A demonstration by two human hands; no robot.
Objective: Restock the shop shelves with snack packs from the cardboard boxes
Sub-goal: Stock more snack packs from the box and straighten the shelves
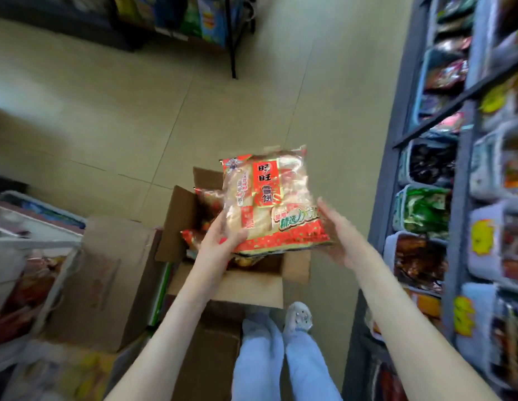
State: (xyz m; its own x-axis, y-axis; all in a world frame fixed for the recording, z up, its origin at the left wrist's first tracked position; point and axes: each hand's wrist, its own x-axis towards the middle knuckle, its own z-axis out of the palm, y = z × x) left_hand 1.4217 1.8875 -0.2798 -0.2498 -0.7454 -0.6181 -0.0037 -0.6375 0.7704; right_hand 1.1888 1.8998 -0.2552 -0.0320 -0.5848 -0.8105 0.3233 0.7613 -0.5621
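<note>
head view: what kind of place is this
Most likely a small snack shop aisle: shelf racks on the right crammed with bagged snacks, an open cardboard box of stock on the floor, and a red rice-cracker pack held between the left hand and right hand.

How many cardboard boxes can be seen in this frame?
3. An open box lies under the held snack pack, a closed box stands left of it, and a third, shadowed box sits beside the person's legs at the bottom. Others may be hidden.

Shelves [388,169] right; floor [136,111] seemingly open.
</note>
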